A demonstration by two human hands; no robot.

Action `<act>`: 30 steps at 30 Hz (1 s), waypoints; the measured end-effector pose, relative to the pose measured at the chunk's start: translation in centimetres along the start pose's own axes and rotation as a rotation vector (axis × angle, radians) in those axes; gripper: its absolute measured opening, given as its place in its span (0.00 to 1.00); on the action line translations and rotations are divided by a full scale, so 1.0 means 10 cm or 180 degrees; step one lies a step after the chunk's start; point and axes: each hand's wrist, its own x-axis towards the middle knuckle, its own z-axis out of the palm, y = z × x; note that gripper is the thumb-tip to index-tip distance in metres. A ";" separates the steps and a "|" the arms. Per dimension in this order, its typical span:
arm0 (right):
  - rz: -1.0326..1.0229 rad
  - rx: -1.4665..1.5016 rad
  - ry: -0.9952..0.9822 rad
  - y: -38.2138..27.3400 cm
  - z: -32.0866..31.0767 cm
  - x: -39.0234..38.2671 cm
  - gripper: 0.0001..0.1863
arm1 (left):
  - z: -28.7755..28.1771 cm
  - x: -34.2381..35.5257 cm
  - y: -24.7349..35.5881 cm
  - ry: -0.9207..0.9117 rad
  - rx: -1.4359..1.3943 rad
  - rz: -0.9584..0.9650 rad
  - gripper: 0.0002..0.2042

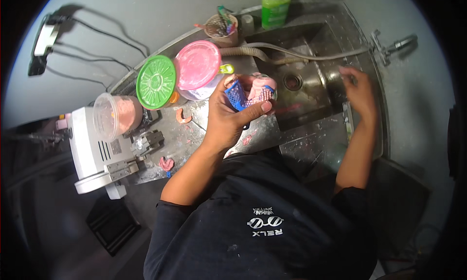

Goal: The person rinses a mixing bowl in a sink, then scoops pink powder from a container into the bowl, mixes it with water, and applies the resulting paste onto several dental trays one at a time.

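My left hand [226, 117] is closed around a dental impression tray [236, 96], held up between the tubs and the sink. The tray is blue and perforated, with pink impression material [262, 83] filling it and showing through the holes. My thumb lies across its near side, and the other fingers are partly hidden behind it. Over the right side of the metal sink [311, 115], my right hand [361, 90] holds nothing that I can see. Its fingers point left, loosely bent and apart, slightly blurred.
Left of the tray stand a pink-lidded tub [198, 63], a green-lidded tub [156, 82] and a clear tub [116, 117] beside a white machine [92, 144]. Pink scraps [167, 163] lie on the counter. Behind are a brush cup [224, 34], green soap bottle [275, 11], hose [331, 56] and tap [389, 49].
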 end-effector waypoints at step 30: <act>-0.0665 0.3722 0.1625 -0.56 0.09 0.03 0.35 | 0.17 0.02 0.07 -0.0420 -0.2350 -0.0743 0.20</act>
